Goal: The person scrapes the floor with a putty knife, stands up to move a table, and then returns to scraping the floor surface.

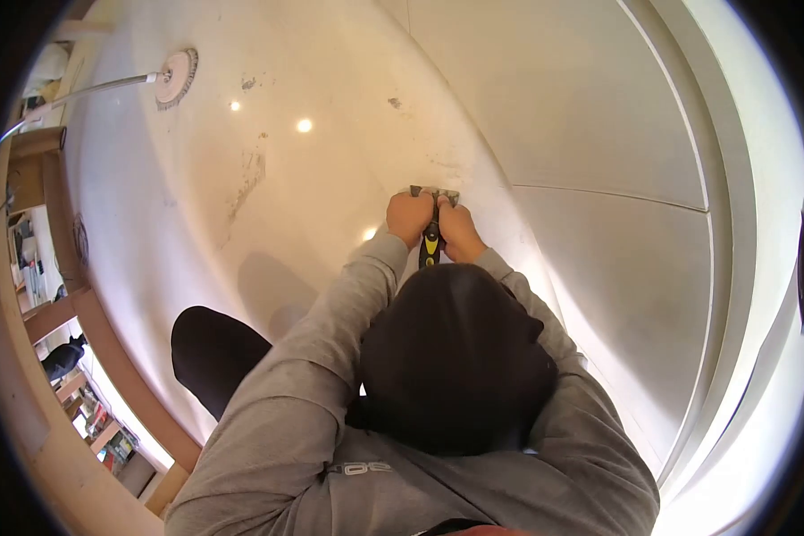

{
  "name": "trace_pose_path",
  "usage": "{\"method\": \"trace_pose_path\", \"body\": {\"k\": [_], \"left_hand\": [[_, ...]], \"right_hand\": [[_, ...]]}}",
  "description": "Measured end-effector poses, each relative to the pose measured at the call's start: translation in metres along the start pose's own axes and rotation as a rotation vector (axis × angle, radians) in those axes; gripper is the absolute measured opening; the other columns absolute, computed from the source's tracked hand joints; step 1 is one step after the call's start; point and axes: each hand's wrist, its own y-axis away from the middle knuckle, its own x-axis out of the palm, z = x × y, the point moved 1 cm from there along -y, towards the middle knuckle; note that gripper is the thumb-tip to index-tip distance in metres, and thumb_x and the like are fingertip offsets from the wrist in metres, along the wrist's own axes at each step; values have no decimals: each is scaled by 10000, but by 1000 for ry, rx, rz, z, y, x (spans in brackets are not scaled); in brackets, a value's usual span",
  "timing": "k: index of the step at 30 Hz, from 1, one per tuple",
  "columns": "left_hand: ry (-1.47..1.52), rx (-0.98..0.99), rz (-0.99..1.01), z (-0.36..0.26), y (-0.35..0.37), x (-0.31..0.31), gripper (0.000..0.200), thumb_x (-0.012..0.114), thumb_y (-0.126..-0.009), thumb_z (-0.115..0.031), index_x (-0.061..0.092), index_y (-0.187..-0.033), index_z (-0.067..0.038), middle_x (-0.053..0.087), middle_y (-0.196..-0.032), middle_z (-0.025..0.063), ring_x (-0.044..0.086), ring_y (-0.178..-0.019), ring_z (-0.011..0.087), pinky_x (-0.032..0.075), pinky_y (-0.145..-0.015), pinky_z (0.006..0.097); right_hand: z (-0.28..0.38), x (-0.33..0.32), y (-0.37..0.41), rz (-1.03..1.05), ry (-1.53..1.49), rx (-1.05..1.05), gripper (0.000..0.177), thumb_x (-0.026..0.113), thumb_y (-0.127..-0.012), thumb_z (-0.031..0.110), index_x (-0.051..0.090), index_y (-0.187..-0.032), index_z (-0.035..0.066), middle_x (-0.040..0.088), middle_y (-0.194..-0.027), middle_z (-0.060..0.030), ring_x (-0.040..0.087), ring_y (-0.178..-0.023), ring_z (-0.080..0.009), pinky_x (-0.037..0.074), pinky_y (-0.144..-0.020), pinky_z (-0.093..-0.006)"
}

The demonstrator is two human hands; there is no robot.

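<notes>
Both of my hands are together on a scraper (431, 239) with a black and yellow handle, near the middle of the head view. My left hand (410, 217) curls round its left side, close to the wide head. From the other side, my right hand (460, 234) grips the same tool with bent fingers. The scraper's head meets a smooth, off-white curved surface (330, 170); whether its edge presses down is too small to tell. Part of the handle's lower end is hidden behind a dark rounded shape (456, 357) between my grey sleeves.
A round brush (179, 79) on a long pole rests at the upper left. Dark scuff marks (250, 183) spot the pale surface. Wooden framing (125, 366) runs down the left, with cluttered shelves beyond. Seamed pale panels (634, 259) and a raised rim curve along the right.
</notes>
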Motion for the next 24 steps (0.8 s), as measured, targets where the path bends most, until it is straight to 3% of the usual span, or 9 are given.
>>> {"method": "trace_pose_path", "body": {"k": [3,4,6,8,12,14,17,22,24], "left_hand": [[9,-65,124,10,-24,-1,407,500,-826,-362,695,-815,-4,663,-899,285,655,-873,419,516,-797,468],[759,-624,259,6,-25,-4,385,534,-803,-346,698,-822,2,678,-911,261,665,-890,401,511,-818,465],[-229,127,198,9,-12,-2,345,538,-876,-325,692,-859,-16,674,-842,277,683,-783,390,544,-733,418],[191,-226,-220,5,9,12,385,565,-843,-354,695,-873,6,671,-841,294,677,-795,415,536,-765,417],[374,-527,113,-14,-25,-20,498,533,-850,-422,700,-996,24,664,-968,306,637,-984,425,485,-896,421],[336,-484,194,-20,-14,-25,481,534,-847,-365,687,-1074,31,647,-1119,280,597,-1123,400,447,-990,392],[383,-411,-156,-19,18,-13,379,543,-818,-317,699,-853,26,682,-890,267,670,-907,404,514,-830,445],[536,-543,118,-2,-27,-8,411,506,-858,-348,687,-845,21,673,-926,278,656,-966,388,485,-886,446],[220,-307,43,-8,5,-8,382,517,-844,-315,685,-848,28,666,-875,289,668,-880,406,513,-798,458]], "right_hand": [[33,1,16,98,-20,190,423,496,-1012,281,545,-1213,-87,660,-967,-137,631,-779,-226,508,-639,-357],[39,2,15,127,-58,201,443,489,-1009,278,532,-1215,-112,649,-1021,-171,641,-835,-255,523,-661,-389],[45,7,22,170,-101,191,463,482,-1007,275,518,-1216,-136,639,-1076,-206,651,-891,-284,537,-683,-421],[26,5,22,5,-16,62,424,472,-1007,297,561,-1120,-101,645,-985,-177,643,-835,-257,518,-616,-400],[53,9,-1,115,-36,158,412,472,-1010,287,552,-1177,-81,652,-961,-156,643,-804,-234,517,-623,-411],[45,6,4,168,-17,149,421,474,-1010,277,539,-1211,-88,654,-996,-164,649,-826,-242,525,-659,-428],[50,12,27,15,1,-4,392,448,-1015,308,571,-1072,-60,646,-876,-137,631,-708,-237,505,-581,-405],[54,10,-1,197,2,154,425,482,-1008,298,573,-1117,-103,658,-916,-165,650,-729,-253,521,-582,-443],[32,5,17,30,-11,146,406,473,-1004,319,593,-997,-68,639,-788,-139,607,-604,-247,480,-512,-424]]}}
